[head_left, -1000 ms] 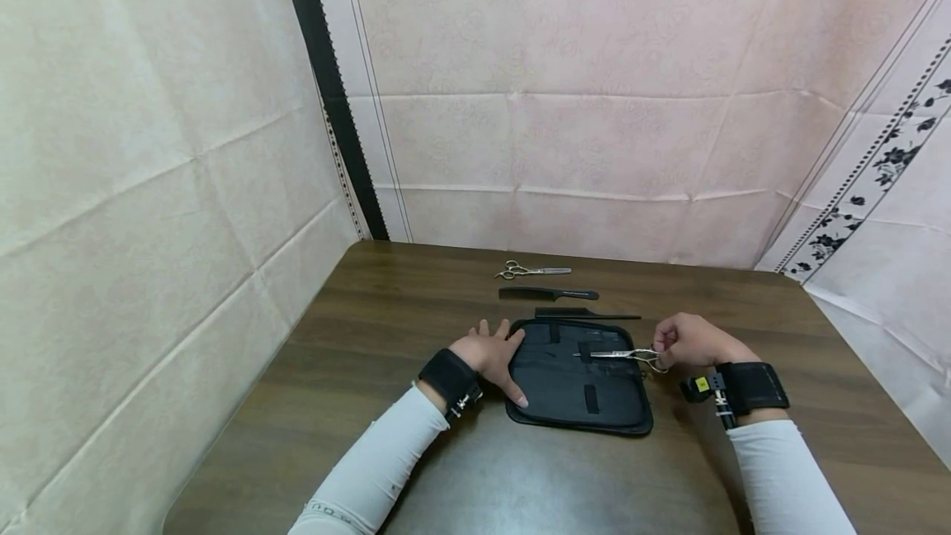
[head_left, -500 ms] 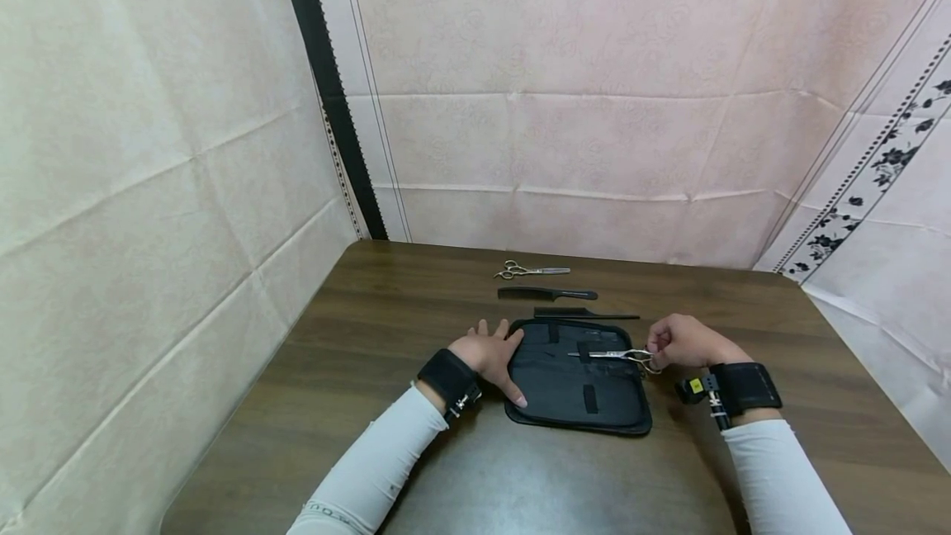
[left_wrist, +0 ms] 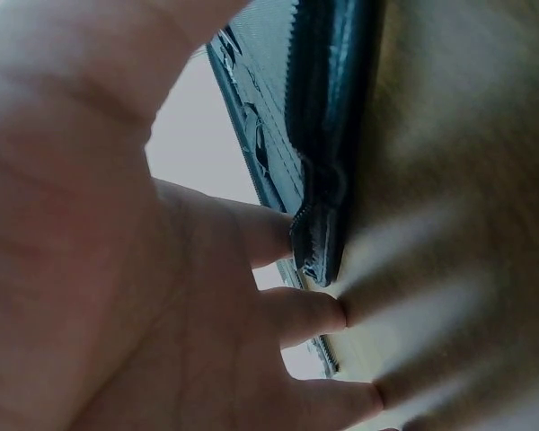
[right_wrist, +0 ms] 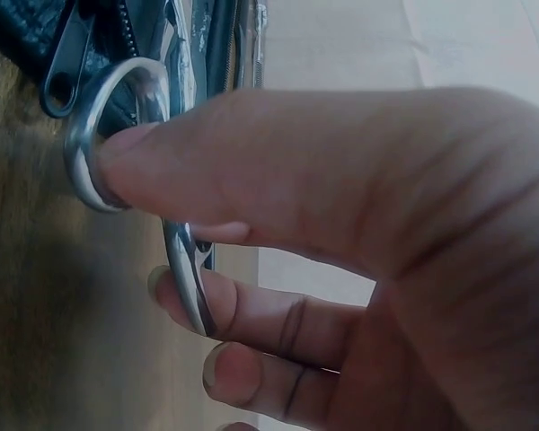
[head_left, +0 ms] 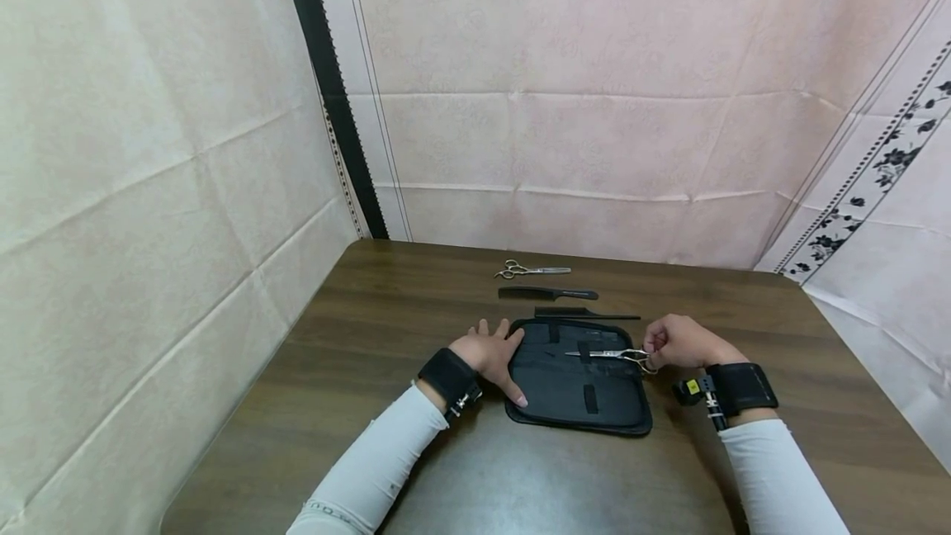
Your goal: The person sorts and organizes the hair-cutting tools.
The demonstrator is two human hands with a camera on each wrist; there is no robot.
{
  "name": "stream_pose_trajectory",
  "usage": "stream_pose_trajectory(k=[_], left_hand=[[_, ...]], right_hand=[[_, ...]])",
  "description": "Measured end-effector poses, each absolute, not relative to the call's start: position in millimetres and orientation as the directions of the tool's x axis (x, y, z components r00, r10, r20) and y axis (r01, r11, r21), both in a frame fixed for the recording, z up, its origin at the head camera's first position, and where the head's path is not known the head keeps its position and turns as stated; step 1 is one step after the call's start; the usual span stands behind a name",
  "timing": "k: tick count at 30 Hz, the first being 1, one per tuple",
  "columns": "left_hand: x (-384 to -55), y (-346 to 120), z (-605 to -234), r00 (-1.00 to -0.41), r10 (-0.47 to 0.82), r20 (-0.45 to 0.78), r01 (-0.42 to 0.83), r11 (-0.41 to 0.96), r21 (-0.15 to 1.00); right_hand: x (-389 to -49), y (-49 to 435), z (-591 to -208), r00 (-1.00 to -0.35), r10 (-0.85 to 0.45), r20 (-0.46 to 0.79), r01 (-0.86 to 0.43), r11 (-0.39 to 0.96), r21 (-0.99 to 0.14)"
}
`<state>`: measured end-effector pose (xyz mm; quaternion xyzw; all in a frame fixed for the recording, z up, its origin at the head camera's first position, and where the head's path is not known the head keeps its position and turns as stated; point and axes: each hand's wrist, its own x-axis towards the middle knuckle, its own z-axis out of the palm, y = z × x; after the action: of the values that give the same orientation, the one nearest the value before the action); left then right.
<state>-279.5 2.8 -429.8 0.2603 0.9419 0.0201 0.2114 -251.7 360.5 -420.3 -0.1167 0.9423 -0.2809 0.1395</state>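
A black zip case (head_left: 553, 395) lies unfolded on the wooden table, with elastic loops across its inside. My left hand (head_left: 490, 355) rests at its left edge, fingers spread, thumb over the rim; in the left wrist view the fingertips reach the tabletop beside the zipper edge (left_wrist: 319, 153). My right hand (head_left: 687, 341) pinches silver scissors (head_left: 612, 354) by the handles at the case's right side. Their blades pass under an elastic loop (head_left: 584, 352) and point left. In the right wrist view the thumb presses at a finger ring (right_wrist: 81, 148), and other fingers touch the handle's lower end.
Behind the case lie a thin-handled tail comb (head_left: 565, 313), a black handled comb (head_left: 531, 293) and another pair of scissors (head_left: 546, 271), in rows. Pale cloth (head_left: 594, 106) hangs behind the table's far edge. A zipper pull (right_wrist: 63, 76) hangs beside the scissors' ring.
My right hand has moved a little to the left, and the scissors have slid further left through the elastic loop. The left hand and the case stay in place.
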Motion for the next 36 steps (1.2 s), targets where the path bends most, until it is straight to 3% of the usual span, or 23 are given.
stream_pose_trajectory(k=[36], left_hand=[[-285,2,-433,-0.761,0.508,-0.402,0.486,0.858,0.166]], right_hand=[[-262,357,-426,-0.920,-0.357,-0.162,-0.226,0.820,-0.526]])
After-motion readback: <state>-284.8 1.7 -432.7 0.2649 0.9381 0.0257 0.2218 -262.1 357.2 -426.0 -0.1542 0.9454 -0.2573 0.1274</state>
